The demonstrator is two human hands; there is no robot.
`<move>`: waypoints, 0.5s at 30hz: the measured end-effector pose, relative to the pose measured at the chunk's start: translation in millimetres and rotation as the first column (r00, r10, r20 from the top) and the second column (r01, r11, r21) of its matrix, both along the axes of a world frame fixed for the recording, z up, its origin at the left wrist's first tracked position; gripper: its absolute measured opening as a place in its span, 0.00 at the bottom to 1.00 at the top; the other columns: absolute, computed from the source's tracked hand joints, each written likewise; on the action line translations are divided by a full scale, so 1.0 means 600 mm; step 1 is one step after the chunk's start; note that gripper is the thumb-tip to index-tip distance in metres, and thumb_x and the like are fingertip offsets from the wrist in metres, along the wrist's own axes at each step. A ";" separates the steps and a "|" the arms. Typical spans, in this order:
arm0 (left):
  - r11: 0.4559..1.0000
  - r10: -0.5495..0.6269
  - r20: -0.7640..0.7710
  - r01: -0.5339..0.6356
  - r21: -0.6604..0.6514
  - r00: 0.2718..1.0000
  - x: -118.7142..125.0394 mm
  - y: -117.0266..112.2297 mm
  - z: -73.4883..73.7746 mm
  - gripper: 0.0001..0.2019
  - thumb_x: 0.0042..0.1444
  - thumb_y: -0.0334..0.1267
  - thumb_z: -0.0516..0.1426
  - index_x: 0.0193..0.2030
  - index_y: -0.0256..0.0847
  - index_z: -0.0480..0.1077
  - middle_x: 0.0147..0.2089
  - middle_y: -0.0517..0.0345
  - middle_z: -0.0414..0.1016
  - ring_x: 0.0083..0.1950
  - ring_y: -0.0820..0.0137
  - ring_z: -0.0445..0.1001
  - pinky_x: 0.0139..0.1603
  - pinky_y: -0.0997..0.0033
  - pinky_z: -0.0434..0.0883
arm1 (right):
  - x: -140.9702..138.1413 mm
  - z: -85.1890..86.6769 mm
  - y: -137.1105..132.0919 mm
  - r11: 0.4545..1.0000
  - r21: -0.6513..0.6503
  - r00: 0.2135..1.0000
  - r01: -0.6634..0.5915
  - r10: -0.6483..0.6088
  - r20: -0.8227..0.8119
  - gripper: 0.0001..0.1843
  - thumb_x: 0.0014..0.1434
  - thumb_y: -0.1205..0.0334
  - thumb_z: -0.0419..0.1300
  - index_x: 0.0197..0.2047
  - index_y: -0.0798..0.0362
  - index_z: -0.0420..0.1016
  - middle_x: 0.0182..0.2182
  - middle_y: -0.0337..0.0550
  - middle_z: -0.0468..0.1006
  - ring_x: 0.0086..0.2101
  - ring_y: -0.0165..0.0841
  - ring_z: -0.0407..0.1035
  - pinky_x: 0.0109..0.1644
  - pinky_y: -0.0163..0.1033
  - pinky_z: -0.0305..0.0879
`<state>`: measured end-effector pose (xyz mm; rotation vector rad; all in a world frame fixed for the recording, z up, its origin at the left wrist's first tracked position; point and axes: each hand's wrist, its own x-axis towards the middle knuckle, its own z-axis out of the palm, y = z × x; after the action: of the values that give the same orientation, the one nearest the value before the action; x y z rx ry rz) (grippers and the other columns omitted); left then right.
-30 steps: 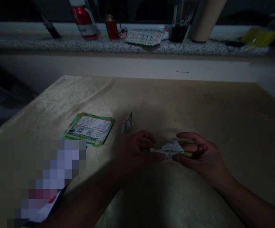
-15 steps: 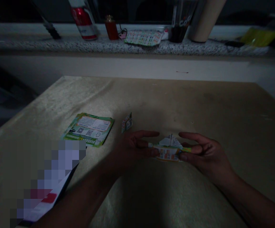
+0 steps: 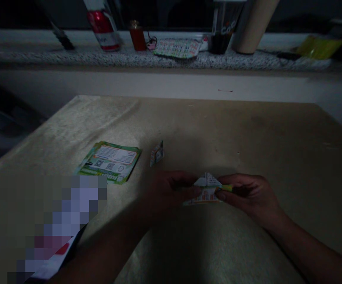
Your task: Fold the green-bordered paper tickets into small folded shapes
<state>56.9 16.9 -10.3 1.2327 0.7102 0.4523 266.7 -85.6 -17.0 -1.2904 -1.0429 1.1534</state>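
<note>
Leaflets [image 3: 109, 161] and a folded scrap [image 3: 157, 154] sit near the left hand [image 3: 167, 192].

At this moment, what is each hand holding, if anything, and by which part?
The left hand and right hand hold one folded printed paper by its left and right sides, its pointed peak uncovered between them.

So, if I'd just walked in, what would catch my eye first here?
Probably the folded paper with its pointed peak, pinched between the left hand and right hand above the near part of the table. Next, the bright green printed sheets stacked to the left, and the red and white container on the speckled sill behind.
</note>
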 end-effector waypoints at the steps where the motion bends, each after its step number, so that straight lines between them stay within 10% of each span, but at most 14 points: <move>1: 1.000 0.007 -0.025 -0.006 0.023 1.000 0.002 -0.003 -0.002 0.09 0.52 0.40 0.69 0.40 0.41 0.83 0.37 0.56 0.85 0.36 0.68 0.81 0.39 0.72 0.73 | -0.003 -0.001 0.000 1.000 0.022 1.000 -0.007 0.006 0.031 0.08 0.52 0.65 0.73 0.38 0.46 0.87 0.32 0.39 0.88 0.29 0.29 0.80 0.33 0.28 0.77; 15: 0.998 0.000 0.116 0.008 -0.070 0.993 0.017 -0.024 -0.008 0.07 0.52 0.38 0.68 0.29 0.37 0.80 0.26 0.62 0.76 0.28 0.76 0.70 0.32 0.77 0.65 | -0.018 0.006 -0.002 0.978 0.030 0.947 -0.207 0.192 0.257 0.08 0.60 0.61 0.66 0.32 0.56 0.80 0.27 0.40 0.76 0.27 0.29 0.68 0.31 0.34 0.64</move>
<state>67.0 2.3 -15.0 1.1324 0.6192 0.4881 255.7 -86.8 -13.6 -1.3337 -1.4128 1.1182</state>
